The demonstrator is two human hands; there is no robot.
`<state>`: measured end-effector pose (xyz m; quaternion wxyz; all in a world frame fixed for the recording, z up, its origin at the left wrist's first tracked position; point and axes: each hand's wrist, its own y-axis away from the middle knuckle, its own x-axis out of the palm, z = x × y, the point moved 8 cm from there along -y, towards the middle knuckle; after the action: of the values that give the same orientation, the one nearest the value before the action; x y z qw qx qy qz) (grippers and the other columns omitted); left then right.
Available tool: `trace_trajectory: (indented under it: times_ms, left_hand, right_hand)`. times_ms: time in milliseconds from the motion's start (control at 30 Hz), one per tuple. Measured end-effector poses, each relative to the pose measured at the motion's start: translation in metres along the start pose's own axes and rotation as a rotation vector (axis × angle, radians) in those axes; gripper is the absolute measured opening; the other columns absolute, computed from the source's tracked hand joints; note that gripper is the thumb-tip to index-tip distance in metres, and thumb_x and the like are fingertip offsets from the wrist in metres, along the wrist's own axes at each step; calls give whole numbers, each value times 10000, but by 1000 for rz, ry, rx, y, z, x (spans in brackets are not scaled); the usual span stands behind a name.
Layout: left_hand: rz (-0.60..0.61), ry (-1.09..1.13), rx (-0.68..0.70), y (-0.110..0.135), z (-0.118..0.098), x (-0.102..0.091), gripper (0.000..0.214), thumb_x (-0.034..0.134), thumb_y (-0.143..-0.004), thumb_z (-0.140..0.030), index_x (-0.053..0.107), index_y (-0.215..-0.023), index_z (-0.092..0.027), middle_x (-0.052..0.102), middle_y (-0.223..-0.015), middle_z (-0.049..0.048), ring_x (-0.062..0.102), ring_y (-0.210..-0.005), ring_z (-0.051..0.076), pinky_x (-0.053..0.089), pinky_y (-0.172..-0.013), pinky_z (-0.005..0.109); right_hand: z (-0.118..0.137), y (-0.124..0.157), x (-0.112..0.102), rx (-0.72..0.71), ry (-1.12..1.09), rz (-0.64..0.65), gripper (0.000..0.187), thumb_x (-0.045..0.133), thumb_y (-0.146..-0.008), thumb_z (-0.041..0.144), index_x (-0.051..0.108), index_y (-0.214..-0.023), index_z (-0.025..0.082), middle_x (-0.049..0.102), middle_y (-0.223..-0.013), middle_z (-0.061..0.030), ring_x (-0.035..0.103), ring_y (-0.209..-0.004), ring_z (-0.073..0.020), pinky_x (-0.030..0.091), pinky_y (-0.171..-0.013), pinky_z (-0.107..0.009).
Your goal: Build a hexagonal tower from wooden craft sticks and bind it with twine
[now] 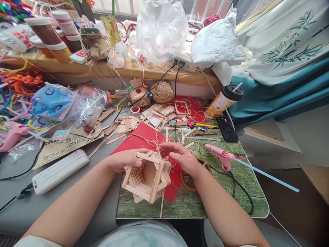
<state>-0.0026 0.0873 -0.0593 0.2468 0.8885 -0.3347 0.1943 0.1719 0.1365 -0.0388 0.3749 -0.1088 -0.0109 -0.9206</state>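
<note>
My left hand [127, 160] grips the upper left of a hexagonal craft-stick box [154, 176], thumb on its rim. The box is built of stacked wooden sticks, and its hollow inside faces me. At its upper right, my right hand [183, 158] has its fingers curled at a strand of jute twine [158, 145]; the fingertips are partly hidden. The twine trails left over a red sheet [136, 137] that lies beneath the box. A brown ring [183, 178] lies partly under my right wrist.
A pink glue gun [221, 156] with a long glue stick rests right, its cord behind. Loose craft sticks [127, 124], a twine ball [163, 91] and a lidded cup [223, 99] stand farther back. Left are a white power strip [60, 171] and a sandpaper sheet [69, 145].
</note>
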Motion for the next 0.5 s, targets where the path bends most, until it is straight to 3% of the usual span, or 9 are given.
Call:
trace_trajectory:
  times_ms: [133, 233, 367, 500]
  left_hand:
    - [-66, -79, -54, -1, 6, -11, 713, 902, -694, -470, 683, -1306, -177, 710, -1321, 121, 649, -1228, 348, 535, -1004, 378]
    - [-123, -149, -105, -2, 9, -13, 695, 887, -705, -489, 669, -1291, -186, 705, -1279, 105, 655, -1184, 330, 533, -939, 348]
    - [-215, -214, -123, -6, 11, -15, 672, 876, -752, -487, 651, -1314, -197, 704, -1242, 81, 673, -1124, 292, 531, -882, 321]
    - [-265, -178, -127, -9, 16, -17, 672, 908, -737, -479, 656, -1295, -202, 723, -1177, 65, 696, -1049, 267, 548, -830, 310]
  right_hand:
    - [6, -2, -5, -61, 132, -81, 347, 637, -1025, 547, 779, -1232, 307, 722, -1232, -77, 656, -1176, -258, 494, -1102, -458]
    - [9, -4, 3, -90, 151, -81, 449, 700, -937, 677, 825, -1058, 263, 713, -1139, -92, 661, -1125, -274, 503, -1074, -465]
    - [15, -2, 8, -110, 60, -207, 232, 844, -889, 489, 828, -1010, 292, 718, -1190, -64, 659, -1171, -244, 504, -1088, -433]
    - [20, 1, 9, -139, 33, -340, 99, 807, -934, 368, 794, -905, 274, 737, -1097, -47, 676, -1079, -216, 538, -1023, -413]
